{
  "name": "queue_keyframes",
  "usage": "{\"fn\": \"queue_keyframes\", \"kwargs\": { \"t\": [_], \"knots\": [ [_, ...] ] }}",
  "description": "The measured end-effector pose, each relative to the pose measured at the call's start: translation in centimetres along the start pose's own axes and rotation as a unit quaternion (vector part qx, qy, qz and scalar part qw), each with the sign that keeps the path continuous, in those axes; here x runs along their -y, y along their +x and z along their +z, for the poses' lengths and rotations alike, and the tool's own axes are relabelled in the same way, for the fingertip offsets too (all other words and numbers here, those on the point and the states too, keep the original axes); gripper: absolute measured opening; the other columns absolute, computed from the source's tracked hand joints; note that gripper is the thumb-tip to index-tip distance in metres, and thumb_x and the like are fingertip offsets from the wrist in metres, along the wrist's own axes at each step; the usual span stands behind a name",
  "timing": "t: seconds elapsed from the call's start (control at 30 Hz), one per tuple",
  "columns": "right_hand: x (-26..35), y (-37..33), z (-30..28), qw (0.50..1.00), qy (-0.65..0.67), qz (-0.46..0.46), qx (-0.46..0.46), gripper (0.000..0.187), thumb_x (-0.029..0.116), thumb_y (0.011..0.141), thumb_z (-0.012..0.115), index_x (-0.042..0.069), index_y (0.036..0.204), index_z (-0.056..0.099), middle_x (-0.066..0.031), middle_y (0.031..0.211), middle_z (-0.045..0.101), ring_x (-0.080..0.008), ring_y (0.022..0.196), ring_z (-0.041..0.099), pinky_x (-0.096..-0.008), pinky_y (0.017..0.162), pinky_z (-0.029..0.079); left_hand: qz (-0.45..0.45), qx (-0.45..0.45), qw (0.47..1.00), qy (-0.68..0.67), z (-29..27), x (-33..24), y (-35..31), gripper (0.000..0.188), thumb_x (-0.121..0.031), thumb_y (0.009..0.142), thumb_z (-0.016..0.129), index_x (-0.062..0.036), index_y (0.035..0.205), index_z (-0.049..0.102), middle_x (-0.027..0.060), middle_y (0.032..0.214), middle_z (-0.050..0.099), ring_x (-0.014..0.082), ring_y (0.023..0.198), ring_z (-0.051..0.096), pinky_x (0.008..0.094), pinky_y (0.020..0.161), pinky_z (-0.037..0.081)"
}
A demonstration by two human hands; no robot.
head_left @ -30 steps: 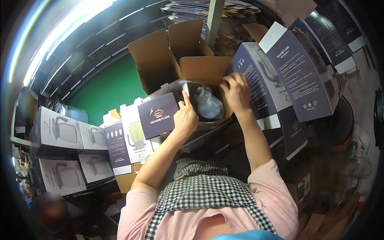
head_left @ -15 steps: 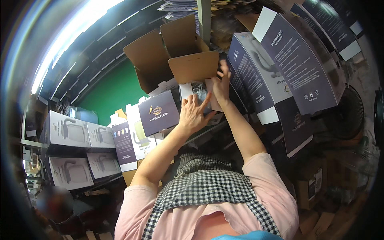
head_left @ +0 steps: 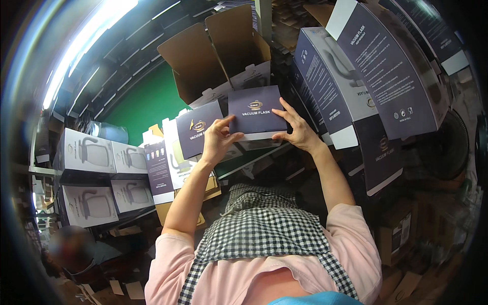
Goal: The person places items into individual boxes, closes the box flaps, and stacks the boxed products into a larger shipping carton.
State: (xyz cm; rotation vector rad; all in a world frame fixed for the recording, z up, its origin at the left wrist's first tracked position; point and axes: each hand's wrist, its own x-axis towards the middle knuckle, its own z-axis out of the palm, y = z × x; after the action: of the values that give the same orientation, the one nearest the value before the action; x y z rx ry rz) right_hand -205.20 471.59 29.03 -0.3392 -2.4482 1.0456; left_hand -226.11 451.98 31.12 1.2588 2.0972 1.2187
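A dark purple-grey cardboard box [head_left: 255,123] with a gold emblem on its folded-down lid stands in front of me. My left hand [head_left: 218,142] has its fingers at the lid's left edge and its thumb by the front corner. On the other side, my right hand [head_left: 301,131] lays its fingertips over the lid's right part, with the thumb at the front edge. The box's contents are hidden under the lid. Touching its left side is a second lidded box [head_left: 195,133] in the same colour.
Behind stand open boxes with raised brown flaps [head_left: 195,63]. White boxes with jug pictures [head_left: 87,153] are stacked at the left. Flattened purple-grey cartons [head_left: 389,76] lean on the right, in front of a dark fan [head_left: 447,147]. A blurred person [head_left: 73,251] is at lower left.
The box's raised brown lid flap has come down over the wrapped item inside. My left hand moved left to the lid's edge; my right hand came nearer, onto its right side.
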Motion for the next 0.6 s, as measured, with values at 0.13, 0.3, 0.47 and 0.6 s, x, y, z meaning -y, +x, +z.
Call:
{"fn": "queue_keyframes", "kwargs": {
  "t": [0.13,0.3,0.47,0.6],
  "knots": [
    [-0.4,0.0,0.8,0.986,-0.130,-0.067,-0.076,0.063,0.036,0.078,0.074,0.011,0.132,0.055,-0.0174,0.148,0.040,-0.0388,0.125,0.052,-0.0438,0.100,0.050,0.105,-0.068,0.989,0.073,0.9,0.5,0.0,0.053,-0.011,0.073,0.083,-0.0082,0.123,0.065,0.0050,0.089,0.062,0.0128,0.071,0.059,0.0260,0.065,0.051],
    [-0.9,-0.5,2.3,0.976,-0.173,-0.074,-0.109,0.062,0.035,0.077,0.074,0.014,0.133,0.055,-0.0195,0.141,0.047,-0.0362,0.115,0.059,-0.0402,0.089,0.056,0.226,-0.113,0.943,0.216,1.5,0.5,-0.4,0.041,-0.010,0.073,0.080,-0.0070,0.113,0.068,0.0081,0.096,0.061,0.0217,0.072,0.060,0.0302,0.063,0.051],
    [-0.1,0.1,1.7,0.967,-0.197,-0.094,-0.130,0.057,0.033,0.077,0.074,0.015,0.129,0.060,-0.0169,0.133,0.055,-0.0332,0.105,0.065,-0.0368,0.082,0.059,0.264,-0.137,0.926,0.232,1.4,-0.3,-0.4,0.027,-0.005,0.074,0.078,-0.0094,0.100,0.073,0.0070,0.096,0.064,0.0247,0.082,0.060,0.0332,0.066,0.052],
    [0.5,1.1,0.7,0.973,-0.189,-0.054,-0.122,0.054,0.031,0.078,0.075,0.015,0.127,0.062,-0.0136,0.126,0.059,-0.0316,0.092,0.069,-0.0335,0.070,0.061,0.223,-0.152,0.952,0.144,1.0,-0.8,0.2,0.032,-0.005,0.072,0.080,-0.0123,0.103,0.074,0.0083,0.100,0.062,0.0229,0.081,0.062,0.0327,0.067,0.055]
  ]
}}
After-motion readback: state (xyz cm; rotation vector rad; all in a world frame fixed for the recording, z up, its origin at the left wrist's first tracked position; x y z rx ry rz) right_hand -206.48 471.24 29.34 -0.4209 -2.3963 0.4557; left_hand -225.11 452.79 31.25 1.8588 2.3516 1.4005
